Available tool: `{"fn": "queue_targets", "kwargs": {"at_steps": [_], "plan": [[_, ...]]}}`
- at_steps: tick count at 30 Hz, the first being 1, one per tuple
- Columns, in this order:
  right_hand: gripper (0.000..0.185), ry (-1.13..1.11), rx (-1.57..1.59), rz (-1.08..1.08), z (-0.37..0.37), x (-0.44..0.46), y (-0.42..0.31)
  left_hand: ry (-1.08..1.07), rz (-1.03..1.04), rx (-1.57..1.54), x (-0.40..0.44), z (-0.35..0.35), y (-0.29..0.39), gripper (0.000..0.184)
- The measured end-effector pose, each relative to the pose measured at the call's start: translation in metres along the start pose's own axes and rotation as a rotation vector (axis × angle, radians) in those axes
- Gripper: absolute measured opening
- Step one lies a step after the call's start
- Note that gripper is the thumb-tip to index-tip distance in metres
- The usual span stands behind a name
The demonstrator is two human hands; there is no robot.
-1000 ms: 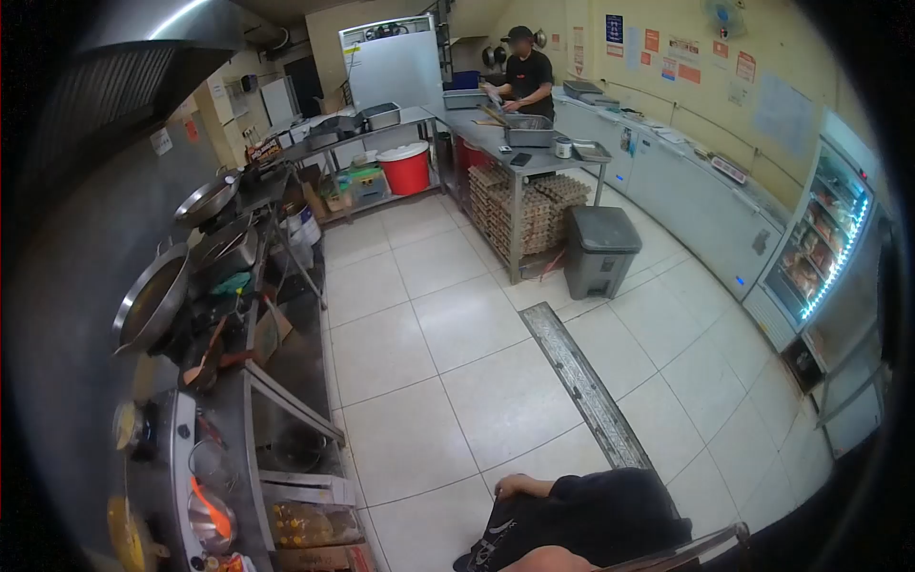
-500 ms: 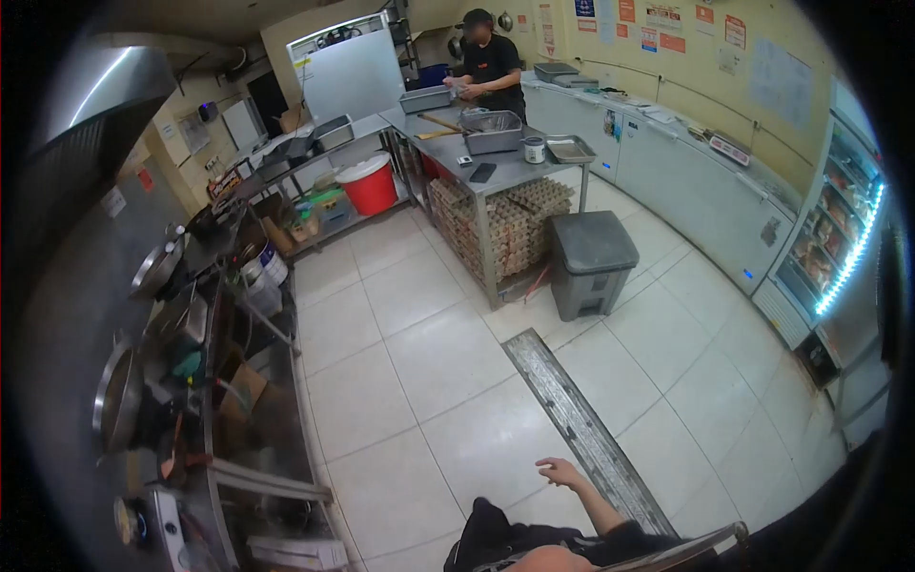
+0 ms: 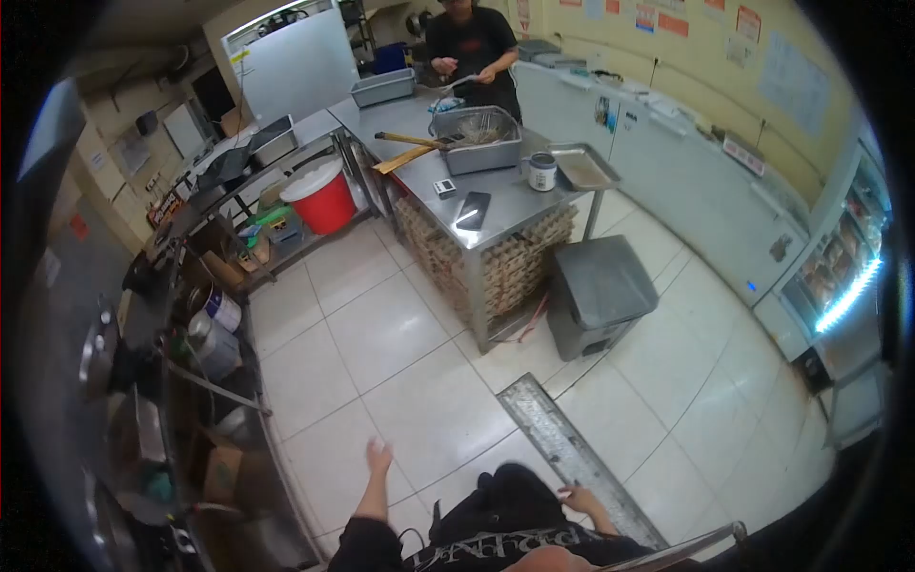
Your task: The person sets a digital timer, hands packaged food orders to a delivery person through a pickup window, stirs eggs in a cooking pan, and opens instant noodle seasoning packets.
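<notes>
My left hand [image 3: 379, 456] hangs over the white floor tiles with no object in it; its fingers look apart, though slightly blurred. On the other side of my body, my right hand [image 3: 578, 498] is low beside the metal floor strip [image 3: 572, 448]. Its fingers are loosely extended and it holds nothing. Neither hand touches anything. Ahead stands a steel table [image 3: 381, 124] carrying a grey tub [image 3: 481, 157] with a whisk in it, a white jar [image 3: 541, 172], a dark phone [image 3: 473, 211] and a shallow metal tray [image 3: 583, 168].
A grey bin [image 3: 600, 296] stands beside the table, near stacked egg trays [image 3: 524, 276]. Behind the table a person [image 3: 472, 48] handles a light item. Cooking shelves line the left, with a red bucket [image 3: 322, 202] farther back. Chest freezers [image 3: 658, 162] run along the right.
The view has moved closer to the table. My left hand has come into view; my right hand is lower in the frame. The person behind the table has shifted their hands.
</notes>
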State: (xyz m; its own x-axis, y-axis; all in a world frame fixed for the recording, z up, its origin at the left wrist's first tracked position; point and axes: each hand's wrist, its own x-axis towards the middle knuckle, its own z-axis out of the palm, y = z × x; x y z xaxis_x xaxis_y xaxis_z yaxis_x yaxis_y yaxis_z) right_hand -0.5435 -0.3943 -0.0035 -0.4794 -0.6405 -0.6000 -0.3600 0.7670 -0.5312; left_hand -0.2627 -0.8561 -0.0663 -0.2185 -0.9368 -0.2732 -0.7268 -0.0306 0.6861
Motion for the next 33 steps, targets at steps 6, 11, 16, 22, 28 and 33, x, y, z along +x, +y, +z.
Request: {"fn": "queue_targets", "kwargs": {"at_steps": [6,11,16,22,28,33], "plan": [[0.036,0.020,0.133,0.054,-0.057,0.119,-0.065,-0.020,0.556,-0.100,0.192,0.061,0.398,0.068],[0.035,0.015,0.270,0.080,-0.099,0.246,-0.122,0.068,0.692,-0.169,0.315,0.128,0.531,0.076],[0.034,0.179,0.292,0.142,-0.166,0.289,-0.197,0.126,0.742,0.014,0.428,0.129,0.595,0.088],[0.033,0.103,0.360,0.206,-0.203,0.301,-0.228,-0.348,0.858,0.464,0.494,0.129,0.638,0.097],[0.033,-0.170,0.383,0.043,-0.265,0.324,-0.280,-0.212,0.721,0.085,0.444,0.114,0.603,0.080],[0.042,-0.273,0.812,-0.282,-0.334,0.353,-0.424,-0.161,0.409,-0.233,0.305,0.020,0.552,0.085]]}}
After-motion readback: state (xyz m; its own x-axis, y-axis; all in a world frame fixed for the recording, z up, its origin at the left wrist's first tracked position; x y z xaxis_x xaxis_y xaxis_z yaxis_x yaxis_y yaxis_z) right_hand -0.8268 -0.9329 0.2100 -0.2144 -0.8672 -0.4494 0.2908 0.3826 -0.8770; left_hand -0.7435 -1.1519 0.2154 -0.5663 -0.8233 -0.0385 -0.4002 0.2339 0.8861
